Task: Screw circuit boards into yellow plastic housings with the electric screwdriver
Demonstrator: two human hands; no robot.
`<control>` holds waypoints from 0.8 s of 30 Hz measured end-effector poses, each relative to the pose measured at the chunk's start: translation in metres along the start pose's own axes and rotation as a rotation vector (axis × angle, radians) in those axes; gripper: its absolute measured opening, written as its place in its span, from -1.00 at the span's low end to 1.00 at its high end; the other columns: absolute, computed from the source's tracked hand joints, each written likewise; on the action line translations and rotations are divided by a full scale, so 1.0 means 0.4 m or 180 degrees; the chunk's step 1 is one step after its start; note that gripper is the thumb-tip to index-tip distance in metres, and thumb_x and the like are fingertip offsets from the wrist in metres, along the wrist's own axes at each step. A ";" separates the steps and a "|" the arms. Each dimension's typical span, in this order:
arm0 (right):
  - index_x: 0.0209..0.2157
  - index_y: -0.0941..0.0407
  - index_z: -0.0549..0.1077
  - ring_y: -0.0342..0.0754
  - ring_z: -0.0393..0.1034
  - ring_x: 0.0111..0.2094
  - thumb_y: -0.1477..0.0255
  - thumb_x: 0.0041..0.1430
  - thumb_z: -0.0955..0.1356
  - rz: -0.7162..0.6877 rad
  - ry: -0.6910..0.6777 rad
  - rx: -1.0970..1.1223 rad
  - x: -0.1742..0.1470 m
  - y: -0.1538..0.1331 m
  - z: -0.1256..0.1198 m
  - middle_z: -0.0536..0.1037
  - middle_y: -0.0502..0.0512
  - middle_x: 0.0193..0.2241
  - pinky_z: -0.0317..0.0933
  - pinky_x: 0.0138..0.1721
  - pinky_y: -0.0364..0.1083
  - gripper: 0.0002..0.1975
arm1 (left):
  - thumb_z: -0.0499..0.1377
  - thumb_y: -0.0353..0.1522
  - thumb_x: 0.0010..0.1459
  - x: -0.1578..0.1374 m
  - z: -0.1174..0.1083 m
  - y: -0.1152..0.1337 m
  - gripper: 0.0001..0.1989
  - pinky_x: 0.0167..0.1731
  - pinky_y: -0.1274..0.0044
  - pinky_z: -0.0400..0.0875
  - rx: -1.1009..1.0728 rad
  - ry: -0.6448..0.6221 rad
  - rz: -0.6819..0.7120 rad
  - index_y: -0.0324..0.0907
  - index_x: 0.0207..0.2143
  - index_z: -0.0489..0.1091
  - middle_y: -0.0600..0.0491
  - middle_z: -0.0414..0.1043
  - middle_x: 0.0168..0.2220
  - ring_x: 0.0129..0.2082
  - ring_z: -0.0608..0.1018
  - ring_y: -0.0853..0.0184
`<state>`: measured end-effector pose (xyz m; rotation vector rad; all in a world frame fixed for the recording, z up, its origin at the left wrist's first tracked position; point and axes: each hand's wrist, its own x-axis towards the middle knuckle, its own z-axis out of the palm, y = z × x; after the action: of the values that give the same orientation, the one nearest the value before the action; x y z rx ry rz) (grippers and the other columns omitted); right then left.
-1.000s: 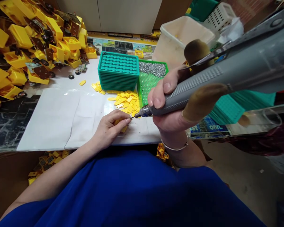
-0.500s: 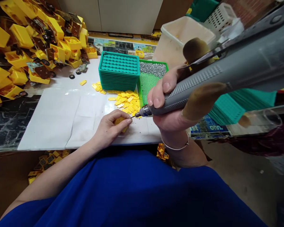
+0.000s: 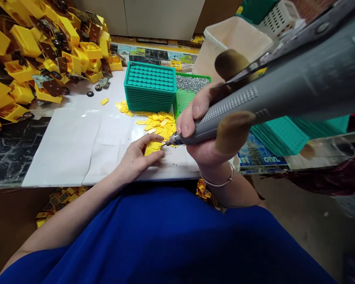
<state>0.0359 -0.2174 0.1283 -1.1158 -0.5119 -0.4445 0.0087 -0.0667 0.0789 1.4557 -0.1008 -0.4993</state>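
the small yellow plate (image 3: 152, 148) lies flat on the white sheet (image 3: 77, 146) near the front edge of the counter (image 3: 12, 154), and that is where the work sits. my left hand (image 3: 137, 157) pins it there: fingers curled partly closed over it, index finger along the far edge and thumb against the near edge, the rest of the hand resting on the sheet. my right hand (image 3: 207, 134) is wrapped tight around the grey electric screwdriver (image 3: 254, 106), thumb and forefinger close to the nose, and the bit (image 3: 165, 143) meets the right end of the plate. i cannot tell whether a screw sits under the bit; it is too small to see.

i judge the step in hand to be driving a screw into this plate. the next move, as i read it, calls for the driver to stay in line with the hole while the left hand keeps the plate from twisting, with the fingertips clear of the bit.

just beyond the plate lies a loose heap of yellow plates (image 3: 159, 124). behind that stands a stack of teal trays (image 3: 149, 87), and touching its right side a green tray (image 3: 185, 100) with a bank of small silver screws (image 3: 192, 83) at its far end. a big pile of yellow housings (image 3: 32, 51) fills the far left of the counter. more teal trays (image 3: 284, 136) lie to the right, partly hidden by the driver. a beige tub (image 3: 239, 39) stands behind.
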 end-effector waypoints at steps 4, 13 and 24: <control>-0.32 -0.09 0.38 -0.11 0.18 -0.68 0.13 0.11 0.31 -0.0035 0.0035 -0.0181 -0.007 0.016 0.003 0.37 -0.08 -0.53 0.22 -0.62 -0.06 -0.81 | 0.33 -0.28 0.02 0.002 -0.009 -0.007 -0.61 -0.35 0.44 0.55 -0.0072 -0.0046 0.0050 -0.19 -0.11 0.37 0.03 0.44 -0.26 -0.30 0.57 0.26; -0.43 -0.04 0.32 -0.14 0.16 -0.70 0.12 0.13 0.32 -0.0072 -0.0077 -0.0265 -0.004 0.021 -0.001 0.35 -0.08 -0.55 0.18 -0.62 -0.07 -0.77 | 0.30 -0.28 0.03 0.001 -0.001 -0.008 -0.63 -0.31 0.40 0.58 -0.0102 -0.0094 0.0024 -0.20 -0.10 0.37 0.04 0.44 -0.28 -0.29 0.55 0.25; -0.44 -0.05 0.31 -0.10 0.24 -0.66 0.05 0.09 0.32 0.0058 0.0015 -0.0409 -0.007 0.016 0.005 0.36 -0.08 -0.56 0.20 -0.58 -0.05 -0.72 | 0.27 -0.29 0.05 -0.001 -0.004 -0.011 -0.67 -0.33 0.41 0.60 -0.0239 -0.0078 0.0015 -0.18 -0.12 0.38 0.06 0.44 -0.29 -0.35 0.52 0.33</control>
<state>0.0371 -0.2128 0.1227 -1.2417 -0.4739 -0.4693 0.0077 -0.0651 0.0746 1.3759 -0.1038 -0.5121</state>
